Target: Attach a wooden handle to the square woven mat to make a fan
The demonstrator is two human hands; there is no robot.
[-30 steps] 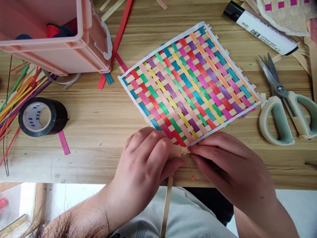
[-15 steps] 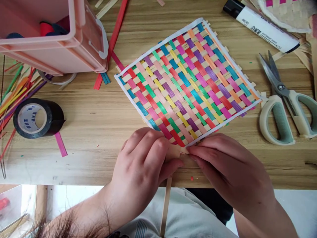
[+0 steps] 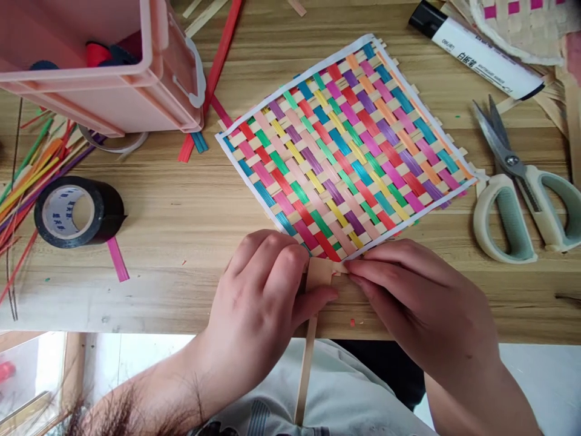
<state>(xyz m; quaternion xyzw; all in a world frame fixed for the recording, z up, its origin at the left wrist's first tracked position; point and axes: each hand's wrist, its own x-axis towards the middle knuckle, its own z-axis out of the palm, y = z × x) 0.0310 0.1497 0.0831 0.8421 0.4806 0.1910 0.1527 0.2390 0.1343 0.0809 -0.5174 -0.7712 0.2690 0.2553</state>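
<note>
A square mat (image 3: 336, 157) woven from coloured and pale strips, with white edging, lies turned on its corner. At its near corner is a pale flat strip (image 3: 319, 274), wide near the mat; a narrow length (image 3: 307, 369) hangs over the table edge. My left hand (image 3: 263, 297) is closed on this pale strip, its thumb along the front and its fingertips hidden. My right hand (image 3: 422, 297) pinches at the strip's right end, close against the mat's lower edge. Exactly what lies between those fingertips is partly covered.
Scissors (image 3: 512, 162) lie partly open at the right, below a whiteboard marker (image 3: 488, 57). On the left are a black tape roll (image 3: 109, 212), loose coloured strips (image 3: 31, 175) and a pink bin (image 3: 149, 103). Another woven piece (image 3: 535, 27) sits at the top right.
The view has shifted slightly, so the left-side objects appear further right. Slightly more of the pale strip shows between my hands; both keep nearly the same hold.
</note>
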